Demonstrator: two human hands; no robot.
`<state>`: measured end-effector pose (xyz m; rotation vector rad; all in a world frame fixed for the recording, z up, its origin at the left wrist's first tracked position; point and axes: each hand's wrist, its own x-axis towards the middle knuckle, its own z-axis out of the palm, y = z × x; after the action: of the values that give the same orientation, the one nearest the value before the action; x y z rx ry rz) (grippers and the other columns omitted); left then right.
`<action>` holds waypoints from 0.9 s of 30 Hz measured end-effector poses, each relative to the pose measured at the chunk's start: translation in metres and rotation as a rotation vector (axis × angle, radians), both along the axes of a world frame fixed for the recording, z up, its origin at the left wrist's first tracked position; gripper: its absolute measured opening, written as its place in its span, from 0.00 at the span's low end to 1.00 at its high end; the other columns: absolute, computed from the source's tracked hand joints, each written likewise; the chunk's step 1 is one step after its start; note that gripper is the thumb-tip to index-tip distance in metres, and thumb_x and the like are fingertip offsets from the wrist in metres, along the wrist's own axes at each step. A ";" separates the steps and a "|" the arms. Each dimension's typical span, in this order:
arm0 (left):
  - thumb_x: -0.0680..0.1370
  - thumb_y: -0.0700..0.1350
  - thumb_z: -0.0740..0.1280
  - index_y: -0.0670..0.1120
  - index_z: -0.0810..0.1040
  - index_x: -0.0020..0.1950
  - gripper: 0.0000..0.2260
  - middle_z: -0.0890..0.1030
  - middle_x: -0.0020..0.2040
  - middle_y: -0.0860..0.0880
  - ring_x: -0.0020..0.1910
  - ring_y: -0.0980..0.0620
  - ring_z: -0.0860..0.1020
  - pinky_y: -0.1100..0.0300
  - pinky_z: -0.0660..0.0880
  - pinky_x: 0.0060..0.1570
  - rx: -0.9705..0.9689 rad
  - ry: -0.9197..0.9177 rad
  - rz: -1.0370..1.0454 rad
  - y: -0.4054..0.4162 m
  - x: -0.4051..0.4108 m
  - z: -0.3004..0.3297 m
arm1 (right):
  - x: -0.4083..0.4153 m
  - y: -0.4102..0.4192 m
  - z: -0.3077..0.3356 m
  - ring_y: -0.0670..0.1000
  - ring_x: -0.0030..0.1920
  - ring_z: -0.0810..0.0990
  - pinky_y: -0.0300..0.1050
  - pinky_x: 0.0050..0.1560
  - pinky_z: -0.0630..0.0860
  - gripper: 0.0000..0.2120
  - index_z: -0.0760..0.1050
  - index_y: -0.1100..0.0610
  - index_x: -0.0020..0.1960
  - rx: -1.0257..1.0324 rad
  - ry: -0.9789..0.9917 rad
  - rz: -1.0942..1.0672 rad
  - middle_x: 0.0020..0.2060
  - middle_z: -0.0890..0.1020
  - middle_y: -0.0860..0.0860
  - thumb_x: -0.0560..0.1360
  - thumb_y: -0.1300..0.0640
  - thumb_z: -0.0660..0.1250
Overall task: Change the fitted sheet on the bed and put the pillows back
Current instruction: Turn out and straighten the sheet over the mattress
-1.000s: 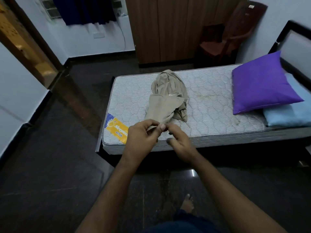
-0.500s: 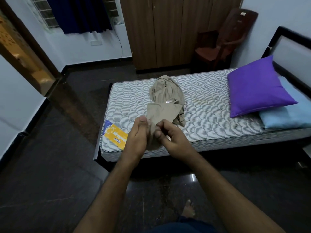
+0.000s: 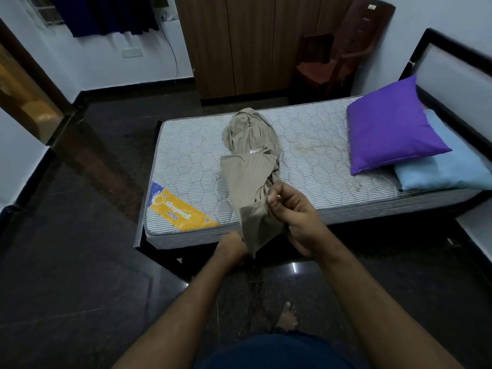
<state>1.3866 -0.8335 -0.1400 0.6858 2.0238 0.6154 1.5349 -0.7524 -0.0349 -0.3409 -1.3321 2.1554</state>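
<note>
Head: both hands [image 3: 269, 230] grip beige sheet [image 3: 250, 166] on mattress [image 3: 319, 161].

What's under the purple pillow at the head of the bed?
The purple satin pillow leans on a light blue pillow, which lies on the bare quilted mattress. Anything beneath them is covered.

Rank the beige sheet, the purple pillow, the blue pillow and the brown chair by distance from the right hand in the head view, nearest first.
1. Beige sheet, gripped by the right hand.
2. Purple pillow, right, on the mattress.
3. Blue pillow, beneath it; too close to call.
4. Brown chair, behind the bed.
</note>
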 end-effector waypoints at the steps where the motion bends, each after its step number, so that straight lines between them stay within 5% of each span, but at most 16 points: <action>1: 0.78 0.46 0.69 0.47 0.81 0.49 0.03 0.85 0.49 0.44 0.39 0.50 0.83 0.55 0.82 0.37 -0.021 0.102 -0.037 0.003 -0.001 -0.011 | 0.004 0.003 -0.001 0.46 0.35 0.72 0.39 0.37 0.68 0.07 0.78 0.50 0.41 0.012 -0.013 -0.013 0.34 0.76 0.50 0.77 0.60 0.69; 3: 0.76 0.48 0.69 0.45 0.79 0.41 0.07 0.85 0.42 0.43 0.36 0.47 0.81 0.56 0.76 0.32 0.033 0.246 -0.038 0.009 0.006 -0.009 | 0.012 0.011 -0.005 0.52 0.36 0.71 0.43 0.37 0.66 0.11 0.79 0.51 0.37 0.052 -0.089 -0.060 0.34 0.76 0.52 0.74 0.64 0.68; 5: 0.76 0.41 0.67 0.44 0.76 0.35 0.09 0.84 0.41 0.39 0.41 0.42 0.82 0.55 0.72 0.37 0.158 0.382 0.082 0.017 0.008 -0.001 | 0.020 0.019 -0.008 0.54 0.40 0.73 0.43 0.37 0.70 0.17 0.81 0.51 0.38 0.069 -0.180 -0.172 0.36 0.80 0.53 0.77 0.68 0.62; 8: 0.81 0.40 0.63 0.40 0.77 0.41 0.10 0.81 0.42 0.38 0.43 0.39 0.79 0.50 0.71 0.41 0.418 0.498 0.307 0.028 0.001 0.027 | 0.032 0.033 -0.013 0.46 0.46 0.82 0.36 0.43 0.78 0.20 0.84 0.56 0.46 0.094 -0.311 -0.432 0.45 0.86 0.50 0.78 0.73 0.57; 11: 0.82 0.43 0.62 0.41 0.76 0.46 0.09 0.76 0.42 0.44 0.43 0.44 0.74 0.53 0.66 0.41 0.706 0.539 0.352 0.036 -0.001 0.068 | 0.040 0.044 -0.020 0.42 0.43 0.80 0.39 0.48 0.73 0.16 0.81 0.56 0.40 0.081 -0.396 -0.593 0.39 0.85 0.47 0.80 0.67 0.59; 15: 0.80 0.42 0.59 0.45 0.73 0.40 0.09 0.73 0.38 0.50 0.39 0.52 0.70 0.55 0.68 0.40 1.071 0.062 0.338 0.037 0.018 0.122 | 0.038 0.055 -0.036 0.45 0.29 0.74 0.44 0.35 0.69 0.15 0.72 0.55 0.42 0.252 -0.635 -0.533 0.27 0.75 0.48 0.78 0.45 0.71; 17: 0.78 0.39 0.59 0.44 0.68 0.36 0.11 0.67 0.34 0.47 0.35 0.49 0.65 0.54 0.63 0.36 1.113 -0.043 0.316 0.034 0.028 0.132 | 0.027 0.058 -0.044 0.48 0.29 0.77 0.46 0.35 0.72 0.14 0.73 0.51 0.53 0.483 -0.792 -0.427 0.28 0.78 0.49 0.75 0.46 0.74; 19: 0.77 0.38 0.59 0.41 0.66 0.33 0.11 0.65 0.32 0.43 0.34 0.46 0.62 0.48 0.60 0.34 1.130 -0.086 0.278 0.029 0.036 0.131 | 0.012 0.059 -0.047 0.48 0.35 0.80 0.47 0.38 0.74 0.25 0.67 0.44 0.69 0.686 -0.865 -0.376 0.33 0.81 0.49 0.75 0.45 0.73; 22: 0.75 0.35 0.57 0.34 0.65 0.32 0.11 0.65 0.28 0.38 0.30 0.42 0.61 0.47 0.60 0.30 1.128 -0.105 0.187 0.019 0.046 0.129 | -0.013 0.062 -0.040 0.53 0.37 0.80 0.49 0.38 0.75 0.32 0.58 0.40 0.79 0.756 -0.838 -0.363 0.35 0.81 0.51 0.79 0.49 0.67; 27: 0.72 0.33 0.56 0.39 0.62 0.27 0.13 0.60 0.25 0.42 0.26 0.48 0.58 0.56 0.54 0.27 1.095 -0.055 0.122 0.003 0.047 0.133 | -0.029 0.082 -0.049 0.52 0.48 0.82 0.49 0.46 0.79 0.09 0.81 0.45 0.56 0.934 -0.889 -0.398 0.44 0.84 0.46 0.79 0.48 0.66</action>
<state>1.4338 -0.8309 -0.0068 1.1272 1.5603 1.8302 1.5055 -0.6702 -0.0837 -1.1017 -2.3012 0.8525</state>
